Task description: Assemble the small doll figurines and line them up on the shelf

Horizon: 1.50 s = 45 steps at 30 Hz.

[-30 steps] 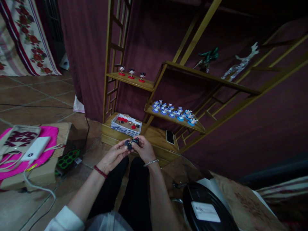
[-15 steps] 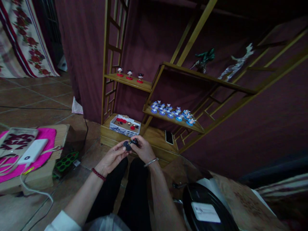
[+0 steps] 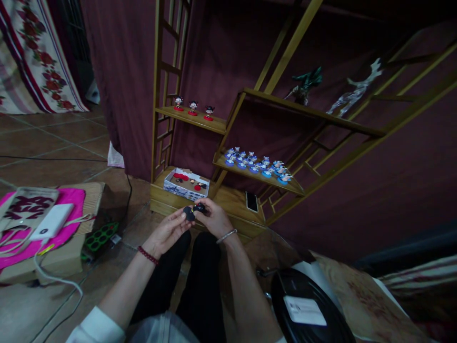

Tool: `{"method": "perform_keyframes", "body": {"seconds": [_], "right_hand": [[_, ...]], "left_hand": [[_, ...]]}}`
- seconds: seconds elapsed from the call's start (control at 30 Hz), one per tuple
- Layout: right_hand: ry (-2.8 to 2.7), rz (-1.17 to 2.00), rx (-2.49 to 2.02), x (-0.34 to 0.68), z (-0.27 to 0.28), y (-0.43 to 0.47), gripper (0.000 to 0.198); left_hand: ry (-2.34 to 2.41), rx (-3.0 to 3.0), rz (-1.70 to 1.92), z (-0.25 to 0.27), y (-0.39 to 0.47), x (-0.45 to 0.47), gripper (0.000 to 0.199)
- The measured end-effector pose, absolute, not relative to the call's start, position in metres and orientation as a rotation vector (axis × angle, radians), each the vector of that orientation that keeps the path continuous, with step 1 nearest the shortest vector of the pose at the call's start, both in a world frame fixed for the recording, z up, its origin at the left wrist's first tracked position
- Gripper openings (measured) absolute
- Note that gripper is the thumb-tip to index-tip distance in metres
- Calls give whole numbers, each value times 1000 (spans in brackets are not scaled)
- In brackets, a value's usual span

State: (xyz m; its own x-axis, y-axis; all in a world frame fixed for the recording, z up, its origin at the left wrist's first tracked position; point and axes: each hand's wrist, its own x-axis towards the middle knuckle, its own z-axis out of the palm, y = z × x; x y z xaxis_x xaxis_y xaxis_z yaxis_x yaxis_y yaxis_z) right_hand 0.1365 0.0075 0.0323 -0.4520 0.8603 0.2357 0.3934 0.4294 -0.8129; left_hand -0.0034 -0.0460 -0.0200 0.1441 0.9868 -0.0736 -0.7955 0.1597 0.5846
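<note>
Before my knees, my two hands meet over a small dark figurine (image 3: 199,208) with a round dark base (image 3: 189,214). My left hand (image 3: 170,230) pinches the base between thumb and fingers. The figurine's dark body is gripped by my right hand (image 3: 214,220), which hides part of it. I cannot tell whether body and base are joined. Just beyond the hands, a patterned open box (image 3: 185,191) on the lowest shelf holds red round bases and small figurine parts.
Three red-based figurines (image 3: 193,108) line the upper left shelf. Several blue and purple figurines (image 3: 254,164) crowd the middle shelf of the wooden rack (image 3: 271,186). A phone (image 3: 252,202) lies low. Left is a cardboard box (image 3: 60,264) with a white power bank (image 3: 53,222); right, a black stool (image 3: 285,281).
The view has shifted slightly. My hands stay together on the figurine and its base, with only a slight turn of the piece.
</note>
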Motion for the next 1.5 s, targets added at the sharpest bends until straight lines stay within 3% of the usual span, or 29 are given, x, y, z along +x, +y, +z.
{"method": "perform_keyframes", "body": {"seconds": [0.73, 1.1, 1.5], "right_hand": [[-2113, 893, -1009, 137, 35, 8, 21], [-2001, 1067, -1009, 136, 37, 6, 20], [-2160, 984, -1002, 137, 44, 6, 20]], "left_hand": [[499, 470, 1340, -26, -46, -5, 21], [487, 521, 1334, -27, -46, -7, 20], [486, 526, 1331, -27, -45, -7, 19]]}}
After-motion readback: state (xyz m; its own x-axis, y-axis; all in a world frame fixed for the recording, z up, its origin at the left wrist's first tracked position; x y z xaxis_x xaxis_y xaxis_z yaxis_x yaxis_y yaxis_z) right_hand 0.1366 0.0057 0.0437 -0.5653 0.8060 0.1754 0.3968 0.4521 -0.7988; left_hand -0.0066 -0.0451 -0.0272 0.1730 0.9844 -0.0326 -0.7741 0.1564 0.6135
